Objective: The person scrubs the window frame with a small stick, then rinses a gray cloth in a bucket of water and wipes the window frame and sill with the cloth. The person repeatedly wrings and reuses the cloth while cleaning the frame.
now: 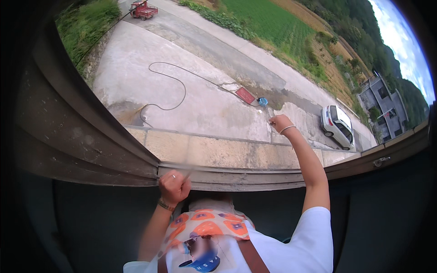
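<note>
My left hand [174, 187] is closed in a fist just inside the lower window frame [232, 178]. A thin, blurred, stick-like thing rises from beside its thumb, and its kind cannot be made out. A ring is on one finger and a brown band circles the wrist. Stretched out over the pale stone ledge [218, 152], my right hand [281, 123] has its fingers closed together. Something small and dark shows at its fingertips, too small to name. A light bracelet sits on that wrist.
Brown metal framing [91, 132] curves around the opening, with a latch [381, 161] at right. Far below on the concrete yard [136, 54] lie a long hose [185, 88] and a red mat [245, 95] beside a blue bucket [262, 102]. A white car [337, 126] and red cargo tricycle [144, 9] stand outside.
</note>
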Available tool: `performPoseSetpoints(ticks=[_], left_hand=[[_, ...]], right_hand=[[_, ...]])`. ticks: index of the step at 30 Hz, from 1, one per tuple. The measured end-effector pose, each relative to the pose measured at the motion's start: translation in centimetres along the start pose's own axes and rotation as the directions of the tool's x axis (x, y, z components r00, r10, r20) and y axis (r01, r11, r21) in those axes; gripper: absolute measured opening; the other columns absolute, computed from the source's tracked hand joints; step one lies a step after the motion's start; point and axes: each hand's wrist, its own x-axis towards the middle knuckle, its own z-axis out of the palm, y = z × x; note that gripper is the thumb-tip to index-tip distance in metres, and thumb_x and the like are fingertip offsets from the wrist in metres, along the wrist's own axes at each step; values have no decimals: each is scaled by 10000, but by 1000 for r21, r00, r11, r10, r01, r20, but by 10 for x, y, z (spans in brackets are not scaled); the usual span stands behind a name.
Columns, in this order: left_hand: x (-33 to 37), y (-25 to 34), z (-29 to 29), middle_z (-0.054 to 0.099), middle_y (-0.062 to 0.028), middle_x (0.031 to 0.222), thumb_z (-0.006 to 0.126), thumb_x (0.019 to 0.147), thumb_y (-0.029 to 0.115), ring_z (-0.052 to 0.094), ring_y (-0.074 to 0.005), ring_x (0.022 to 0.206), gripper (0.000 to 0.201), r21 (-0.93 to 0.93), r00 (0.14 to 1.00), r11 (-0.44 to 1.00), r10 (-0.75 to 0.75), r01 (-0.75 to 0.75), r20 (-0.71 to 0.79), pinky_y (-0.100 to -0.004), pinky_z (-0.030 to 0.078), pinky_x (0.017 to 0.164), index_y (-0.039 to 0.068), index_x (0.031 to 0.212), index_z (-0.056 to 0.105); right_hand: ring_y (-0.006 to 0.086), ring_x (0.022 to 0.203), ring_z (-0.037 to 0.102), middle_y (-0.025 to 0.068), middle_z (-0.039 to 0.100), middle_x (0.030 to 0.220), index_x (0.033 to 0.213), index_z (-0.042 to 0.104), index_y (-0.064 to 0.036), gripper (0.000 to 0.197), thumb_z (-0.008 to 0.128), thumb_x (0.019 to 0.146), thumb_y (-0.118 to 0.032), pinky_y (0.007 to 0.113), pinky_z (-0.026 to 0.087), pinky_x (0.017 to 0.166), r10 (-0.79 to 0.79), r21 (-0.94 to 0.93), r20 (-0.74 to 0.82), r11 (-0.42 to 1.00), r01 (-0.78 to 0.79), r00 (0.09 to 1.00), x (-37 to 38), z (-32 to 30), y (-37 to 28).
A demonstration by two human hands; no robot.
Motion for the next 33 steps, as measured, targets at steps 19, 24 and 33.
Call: performPoseSetpoints(ticks=[19, 24, 33], left_hand=[[3, 3, -4, 362, -107, 513, 617, 750, 68, 425, -298, 457, 282, -1, 998, 1000, 21, -21, 58, -387, 311, 421, 55, 575, 395], [2, 2, -5, 361, -106, 514, 619, 752, 83, 425, -304, 458, 287, -14, 998, 999, 39, -38, 55, -394, 316, 423, 59, 579, 392], [3, 3, -7, 357, -110, 515, 621, 750, 96, 424, -310, 459, 297, -26, 994, 998, 66, -64, 88, -398, 319, 423, 61, 575, 383]], right_hand=[[293, 1065, 581, 98, 602, 1177, 1166, 579, -85, 411, 500, 793, 66, 358, 493, 872, -311, 135, -229, 928, 347, 922, -89, -29, -145], [294, 1143, 540, 93, 588, 1205, 1163, 580, -82, 415, 533, 769, 41, 362, 476, 911, -282, 358, -219, 868, 346, 934, -107, -51, -160], [277, 1273, 423, 86, 437, 1389, 1318, 457, -99, 485, 571, 847, -80, 356, 400, 1015, -195, -9, -205, 980, 198, 959, -89, -37, -110]])
